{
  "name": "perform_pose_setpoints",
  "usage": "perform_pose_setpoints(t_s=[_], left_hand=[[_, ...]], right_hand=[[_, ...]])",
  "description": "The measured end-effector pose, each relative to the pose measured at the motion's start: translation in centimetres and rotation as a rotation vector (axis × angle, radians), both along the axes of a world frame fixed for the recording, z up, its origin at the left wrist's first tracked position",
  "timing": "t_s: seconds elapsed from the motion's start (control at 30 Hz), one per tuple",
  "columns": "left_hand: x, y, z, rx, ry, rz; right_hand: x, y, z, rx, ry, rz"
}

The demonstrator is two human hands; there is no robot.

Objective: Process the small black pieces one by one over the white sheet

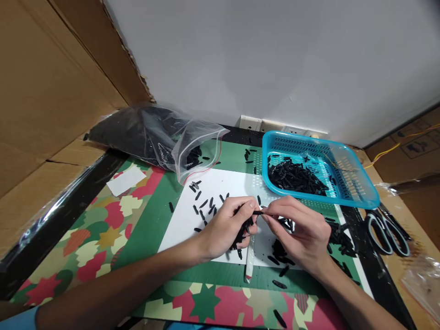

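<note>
My left grip (228,224) clasps a bunch of black pieces (243,233) over the white sheet (182,233), 1 piece (257,212) poking out where my right grip (302,229) pinches its end, seemingly to steady it, the blue basket (319,198) standing beyond, probably for easy reach

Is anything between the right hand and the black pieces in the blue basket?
Yes: the near wall of the blue basket stands between the right hand and the black pieces inside; its top is open.
</note>
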State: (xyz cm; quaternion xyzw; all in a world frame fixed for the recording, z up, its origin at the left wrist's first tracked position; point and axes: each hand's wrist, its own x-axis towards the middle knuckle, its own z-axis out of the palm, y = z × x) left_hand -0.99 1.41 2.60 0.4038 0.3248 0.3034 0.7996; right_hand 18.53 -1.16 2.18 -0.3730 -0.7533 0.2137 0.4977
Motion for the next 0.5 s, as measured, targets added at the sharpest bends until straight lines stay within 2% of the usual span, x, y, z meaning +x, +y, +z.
perform_pose_setpoints(t_s=[0.2,0.33,0.5], left_hand=[[-0.32,-0.03,0.35,0.030,0.007,-0.009],[-0.40,0.07,0.13,0.041,0.007,-0.016],[-0.36,0.05,0.41,0.040,-0.006,-0.014]], right_hand=[[0.28,-0.08,-0.28,-0.052,0.044,-0.042],[0.39,-0.10,-0.21,-0.038,0.056,-0.099],[0.48,-0.11,-0.19,-0.020,0.057,-0.098]])
